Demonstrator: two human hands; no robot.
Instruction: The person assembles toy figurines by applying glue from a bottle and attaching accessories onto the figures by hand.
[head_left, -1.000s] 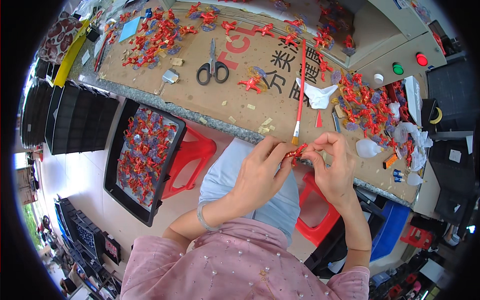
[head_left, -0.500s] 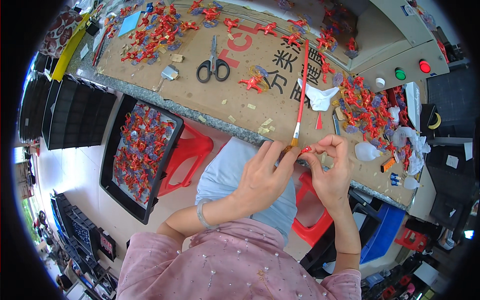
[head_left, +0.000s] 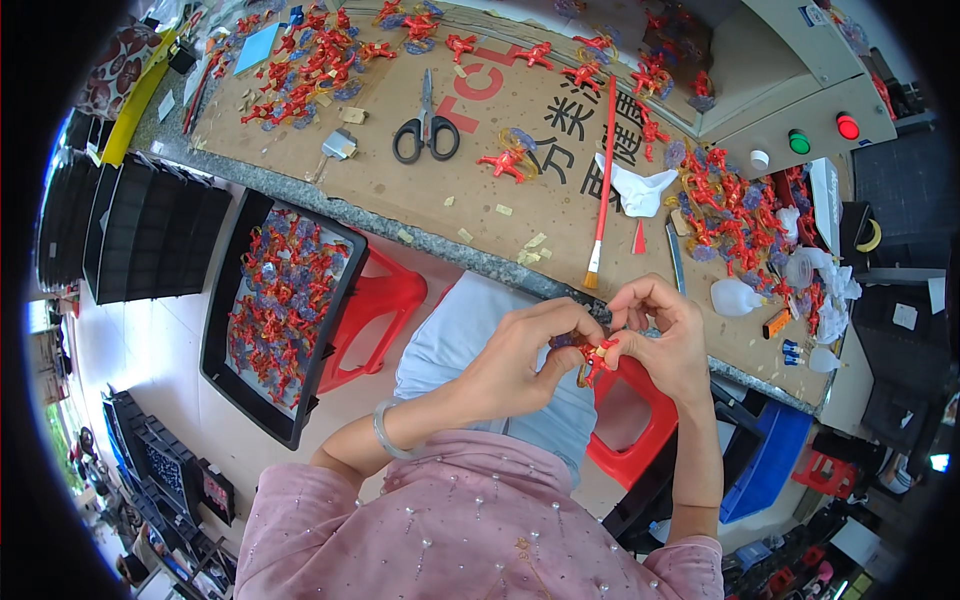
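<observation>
Over my lap, just off the table's front edge, both hands are closed round a small red figurine (head_left: 597,357) with clear purple and yellow parts. My left hand (head_left: 525,355) pinches it from the left. On its other side, my right hand (head_left: 665,345) has bent fingers, with thumb and fingertips at the figurine. The fingers cover part of it. A long red-handled paintbrush (head_left: 605,190) lies on the cardboard just beyond my hands, bristles toward me. A blade-like metal tool (head_left: 675,255) lies beside my right hand.
Black-handled scissors (head_left: 427,130) and a single figurine (head_left: 505,163) lie on the cardboard (head_left: 385,200). Heaps of figurines (head_left: 725,205) stand right and far left. A squeeze bottle (head_left: 735,298) is at right. A black tray (head_left: 350,310) of figurines rests by a red stool (head_left: 385,315).
Both hands have drawn back from the table edge toward my body with the figurine, which now shows more. The brush's bristles, behind my left fingers before, are now uncovered.
</observation>
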